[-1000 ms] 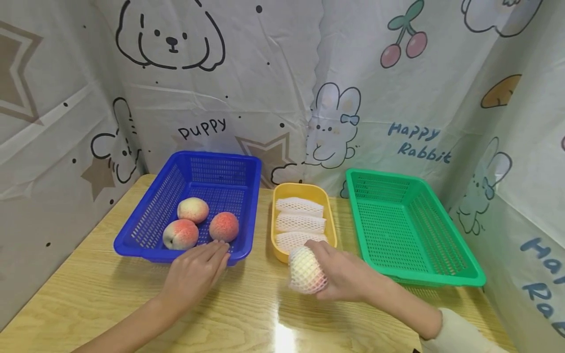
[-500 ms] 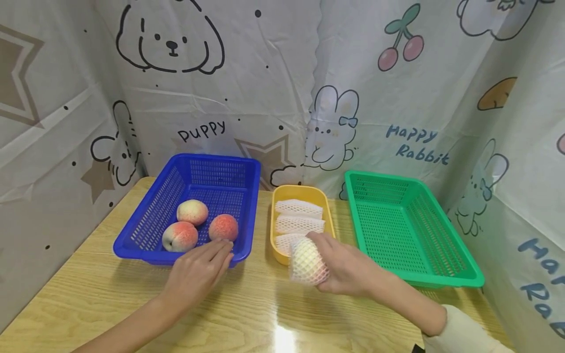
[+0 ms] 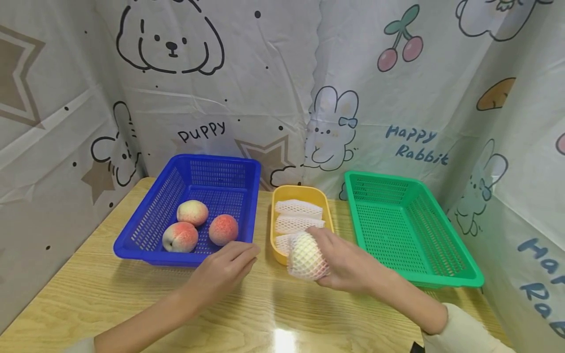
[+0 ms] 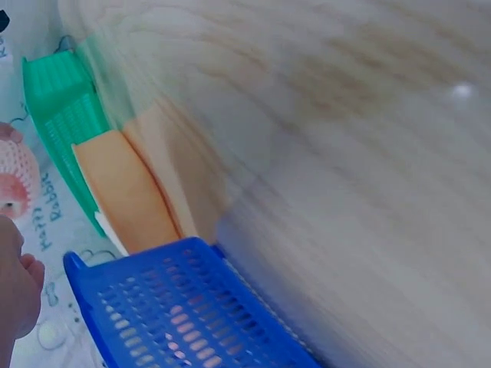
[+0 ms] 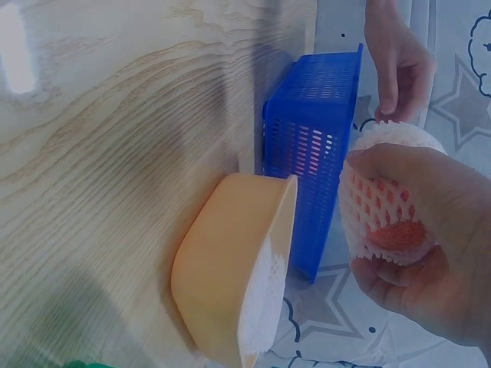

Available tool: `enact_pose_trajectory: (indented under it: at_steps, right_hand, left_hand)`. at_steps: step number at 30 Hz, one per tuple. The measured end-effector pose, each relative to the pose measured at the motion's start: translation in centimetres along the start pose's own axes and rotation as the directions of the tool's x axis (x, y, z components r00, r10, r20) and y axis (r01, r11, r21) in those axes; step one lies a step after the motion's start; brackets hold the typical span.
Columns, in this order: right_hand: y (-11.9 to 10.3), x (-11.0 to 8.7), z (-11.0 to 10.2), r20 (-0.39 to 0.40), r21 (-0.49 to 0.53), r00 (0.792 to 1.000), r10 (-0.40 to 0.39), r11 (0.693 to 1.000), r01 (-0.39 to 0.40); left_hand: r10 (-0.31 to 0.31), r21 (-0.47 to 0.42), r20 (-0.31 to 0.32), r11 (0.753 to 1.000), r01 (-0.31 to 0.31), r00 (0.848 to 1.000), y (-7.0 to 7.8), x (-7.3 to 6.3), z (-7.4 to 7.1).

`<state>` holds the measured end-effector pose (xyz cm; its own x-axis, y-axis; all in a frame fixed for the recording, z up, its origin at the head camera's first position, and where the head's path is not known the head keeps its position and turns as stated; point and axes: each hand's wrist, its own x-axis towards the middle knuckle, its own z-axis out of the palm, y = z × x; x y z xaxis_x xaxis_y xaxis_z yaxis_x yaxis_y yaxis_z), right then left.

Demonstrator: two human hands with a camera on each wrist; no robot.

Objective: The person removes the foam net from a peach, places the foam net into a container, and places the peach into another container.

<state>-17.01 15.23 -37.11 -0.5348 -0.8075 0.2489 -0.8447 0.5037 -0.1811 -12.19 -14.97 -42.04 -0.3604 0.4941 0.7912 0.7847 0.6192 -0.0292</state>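
My right hand (image 3: pixel 346 260) grips a peach (image 3: pixel 307 256) wrapped in a white foam net sleeve, above the table in front of the yellow container. In the right wrist view, thumb and fingers curl round the sleeve, and the peach's red skin (image 5: pixel 395 235) shows at its end. My left hand (image 3: pixel 228 267) hovers by the front right corner of the blue basket (image 3: pixel 132 245), apart from the wrapped peach. Its fingers bend loosely and nothing shows in them. Three bare peaches lie in the basket, one of them a red peach (image 3: pixel 223 230) nearest my left hand.
Between the baskets stands a yellow container (image 3: pixel 331 215) with several white foam net sleeves (image 3: pixel 300 224) lying in it. A green basket (image 3: pixel 397 230) is on the right of the wooden table (image 3: pixel 247 318). A patterned curtain (image 3: pixel 265 73) hangs behind and at both sides.
My left hand has left the blue basket's front rim and moved right toward the wrapped peach. My right hand, still holding that peach, has risen slightly.
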Motion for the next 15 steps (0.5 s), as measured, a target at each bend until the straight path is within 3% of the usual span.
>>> enact_pose_trajectory:
  at_steps: [5, 10, 15]
  right_hand:
    - [-0.2, 0.2, 0.0, -0.020, 0.002, 1.000, -0.023, 1.000, 0.023]
    - [-0.5, 0.6, -0.1, -0.036, 0.011, 0.999, -0.040, 0.999, 0.040]
    - [-0.5, 0.9, 0.0, -0.053, 0.001, 0.997, -0.061, 0.998, 0.061]
  left_hand:
    - [-0.007, -0.188, -0.047, 0.982, -0.002, 0.999, 0.6, 1.5, 1.2]
    - [-0.102, -0.372, 0.006, 0.923, 0.097, 0.995, 1.4, 2.5, 2.0]
    - [-0.181, -0.443, 0.056, 0.877, 0.186, 0.982, 1.7, 3.0, 2.4]
